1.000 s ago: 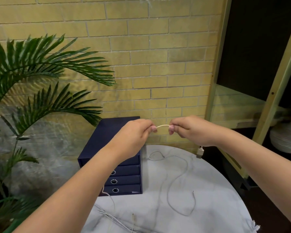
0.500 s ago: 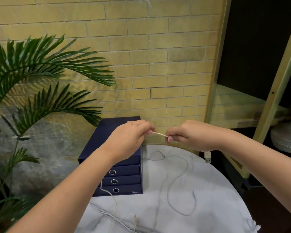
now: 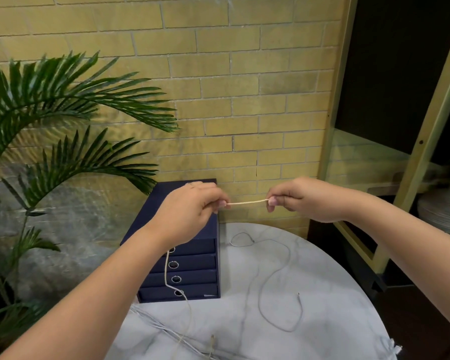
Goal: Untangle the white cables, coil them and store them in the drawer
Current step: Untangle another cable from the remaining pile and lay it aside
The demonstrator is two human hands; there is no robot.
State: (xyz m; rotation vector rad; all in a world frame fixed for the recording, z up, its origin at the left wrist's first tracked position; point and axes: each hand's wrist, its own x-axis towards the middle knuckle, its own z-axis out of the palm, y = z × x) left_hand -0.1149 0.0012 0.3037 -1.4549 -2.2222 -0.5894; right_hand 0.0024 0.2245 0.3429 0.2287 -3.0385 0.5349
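Head view: 1 round marble table set against a yellow brick wall. Item 1, left hand: raised above the table's far-left part, thumb and fingertips pinching a white cable. Item 2, right hand: raised over the far edge at the same height, fingers curled, thumb and forefinger pinching the same cable. The short run between the 2 hands is pulled straight and level, clear of the tabletop. The rest of that cable drops from under the left hand, hangs in front of the drawer fronts and trails down towards the near-left edge. Item 3, drawer unit: navy, 4 drawers with ring pulls, all pushed in, standing at the far-left edge below the left hand. Item 4, second white cable: loose on the middle of the table in open curves, with a small loop near the far edge just right of the drawer unit and 1 free end towards the right side, touching neither hand. Item 5, cable bundle: several white strands lying together along the near-left edge. Surroundings: palm plant left of the table; shelf frame to the right, holding 1 ribbed white vase.
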